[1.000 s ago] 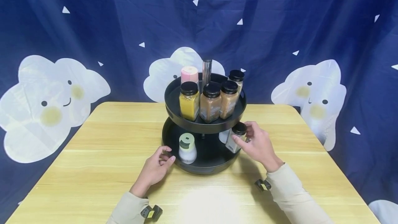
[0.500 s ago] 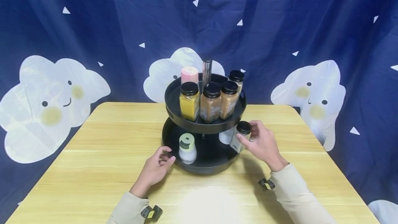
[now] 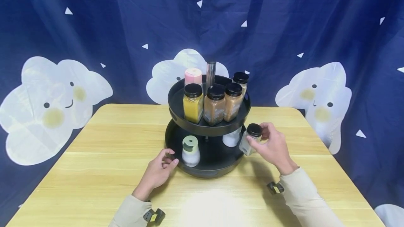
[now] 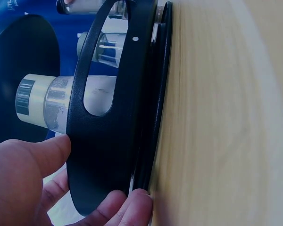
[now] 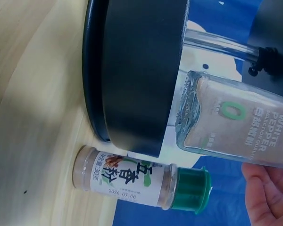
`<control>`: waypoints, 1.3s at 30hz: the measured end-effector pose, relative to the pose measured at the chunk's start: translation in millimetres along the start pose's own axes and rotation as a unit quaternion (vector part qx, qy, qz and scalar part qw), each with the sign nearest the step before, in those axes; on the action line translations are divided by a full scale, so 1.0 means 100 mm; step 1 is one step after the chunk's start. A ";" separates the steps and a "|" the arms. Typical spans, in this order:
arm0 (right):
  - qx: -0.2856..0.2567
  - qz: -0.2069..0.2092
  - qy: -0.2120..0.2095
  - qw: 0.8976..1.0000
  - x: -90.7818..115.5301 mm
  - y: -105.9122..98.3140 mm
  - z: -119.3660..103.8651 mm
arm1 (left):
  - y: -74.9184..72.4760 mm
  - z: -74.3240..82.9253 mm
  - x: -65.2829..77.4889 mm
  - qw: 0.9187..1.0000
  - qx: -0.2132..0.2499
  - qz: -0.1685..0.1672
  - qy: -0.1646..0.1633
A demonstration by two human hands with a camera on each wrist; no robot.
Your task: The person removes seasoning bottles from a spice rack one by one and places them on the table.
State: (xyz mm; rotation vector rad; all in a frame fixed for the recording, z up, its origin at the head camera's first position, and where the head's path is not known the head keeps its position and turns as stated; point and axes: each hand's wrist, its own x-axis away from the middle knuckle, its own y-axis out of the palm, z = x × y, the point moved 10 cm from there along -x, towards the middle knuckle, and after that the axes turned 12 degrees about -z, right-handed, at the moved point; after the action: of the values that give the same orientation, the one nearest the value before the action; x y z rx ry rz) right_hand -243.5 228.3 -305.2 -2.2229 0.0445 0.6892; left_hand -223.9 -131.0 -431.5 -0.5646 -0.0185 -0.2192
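Note:
A black two-tier turntable rack point(image 3: 208, 129) stands mid-table. My right hand point(image 3: 260, 141) grips a clear, tilted white pepper jar point(image 3: 250, 139) with a black lid, just outside the right rim of the lower tray point(image 3: 205, 171). In the right wrist view the white pepper jar point(image 5: 236, 122) hangs beside the lower tray point(image 5: 137, 75), with my fingers point(image 5: 269, 188) below it. My left hand point(image 3: 170, 158) pinches the lower tray's front-left rim. The left wrist view shows my thumb point(image 4: 42, 155) inside and my fingers under that rim point(image 4: 108, 141).
The upper tier carries a yellow-powder jar point(image 3: 192, 102), two brown-powder jars point(image 3: 215, 105), another black-lidded jar and a pink-capped bottle point(image 3: 193, 76). The lower tray holds a green-labelled white shaker point(image 3: 190, 151) and a white bottle point(image 3: 231, 138). A green-capped spice bottle point(image 5: 141, 179) stands on the wooden table point(image 3: 110, 143).
My right hand has carried the white pepper jar rightward, out from under the upper tier and past the lower tray's rim. My left hand has stayed on the rim.

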 end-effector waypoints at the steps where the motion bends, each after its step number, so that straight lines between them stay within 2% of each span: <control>1: 0.000 0.002 0.001 1.000 0.01 -0.01 0.01 | 0.00 0.00 0.00 1.000 0.000 0.000 0.000; 12: 0.006 0.018 -0.005 1.000 0.05 -0.13 0.06 | 0.00 0.02 0.00 1.000 0.003 -0.002 0.003; 39: 0.020 0.020 0.037 0.999 0.15 -0.26 0.34 | 0.00 0.02 0.00 1.000 -0.003 -0.001 0.005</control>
State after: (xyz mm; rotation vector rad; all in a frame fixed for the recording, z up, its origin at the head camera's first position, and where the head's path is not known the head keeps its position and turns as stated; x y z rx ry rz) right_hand -240.3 273.0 -312.5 -2.2136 0.1382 0.6231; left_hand -223.6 -130.2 -429.9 -0.5703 -0.0096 -0.2243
